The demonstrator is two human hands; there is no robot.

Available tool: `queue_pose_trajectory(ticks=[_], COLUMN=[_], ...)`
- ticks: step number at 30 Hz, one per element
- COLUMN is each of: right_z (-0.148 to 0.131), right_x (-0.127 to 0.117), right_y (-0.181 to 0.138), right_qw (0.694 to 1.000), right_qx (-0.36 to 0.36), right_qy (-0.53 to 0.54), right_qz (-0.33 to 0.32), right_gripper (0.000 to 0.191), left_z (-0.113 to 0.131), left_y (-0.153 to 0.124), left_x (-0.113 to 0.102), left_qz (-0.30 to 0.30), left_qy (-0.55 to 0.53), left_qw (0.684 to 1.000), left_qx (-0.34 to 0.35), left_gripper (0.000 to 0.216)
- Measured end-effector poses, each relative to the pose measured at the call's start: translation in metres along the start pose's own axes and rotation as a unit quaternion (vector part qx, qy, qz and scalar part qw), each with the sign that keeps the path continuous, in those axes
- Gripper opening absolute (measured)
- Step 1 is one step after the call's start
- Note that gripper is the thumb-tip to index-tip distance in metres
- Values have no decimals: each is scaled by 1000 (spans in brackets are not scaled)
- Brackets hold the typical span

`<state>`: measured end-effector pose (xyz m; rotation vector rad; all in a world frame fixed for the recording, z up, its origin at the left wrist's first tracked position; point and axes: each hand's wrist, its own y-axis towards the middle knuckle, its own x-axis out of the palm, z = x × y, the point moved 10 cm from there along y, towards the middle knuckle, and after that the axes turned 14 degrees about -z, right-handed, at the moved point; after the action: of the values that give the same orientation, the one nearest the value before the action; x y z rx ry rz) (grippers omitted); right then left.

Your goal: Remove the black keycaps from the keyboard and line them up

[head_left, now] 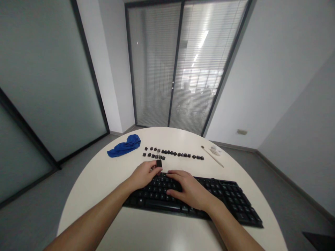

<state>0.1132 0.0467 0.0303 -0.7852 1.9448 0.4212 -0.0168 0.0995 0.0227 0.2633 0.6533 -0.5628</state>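
Observation:
A black keyboard [164, 205] lies across the front of the white table. My left hand [145, 174], over its upper left part, is closed on a small black-handled keycap puller [159, 163]; thin wire shows beyond the handle. My right hand [187, 190] rests on the keyboard with fingers stretched out, the fingertips at the top edge close to my left fingers. Just past the hands, several loose black keycaps [175, 153] are laid out, in two short rows on the left and a longer line to the right. The keys under my palms are hidden.
A crumpled blue cloth [125, 145] lies at the table's far left. On the right are a thin brush [213, 157] with a pale handle and a small whitish item [215, 150] I cannot make out. The round table [167, 230] has a curved edge.

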Motion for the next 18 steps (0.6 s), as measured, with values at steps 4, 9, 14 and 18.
queue_pose_trajectory(ticks=[4,9,14,18], right_z=[0,-1,-1,-1], right_x=[0,-1,-1,-1], right_y=[0,1,0,0], right_qw=[1000,1000,1000,1000], right_qx=[-3,-8,-12,-10], right_qy=[-2,-2,-3,-6], right_qz=[2,8,11,21], right_gripper=[55,54,52,53], left_z=[6,10,19,29], left_y=[-1,-3,-5,-8], left_x=[1,4,8,11], left_qz=[-10,-15,-11,-18], left_qy=[11,84,163,181], left_qw=[1000,996,987,982], left_qx=[11,7,11,44], left_gripper=[27,29,29,26])
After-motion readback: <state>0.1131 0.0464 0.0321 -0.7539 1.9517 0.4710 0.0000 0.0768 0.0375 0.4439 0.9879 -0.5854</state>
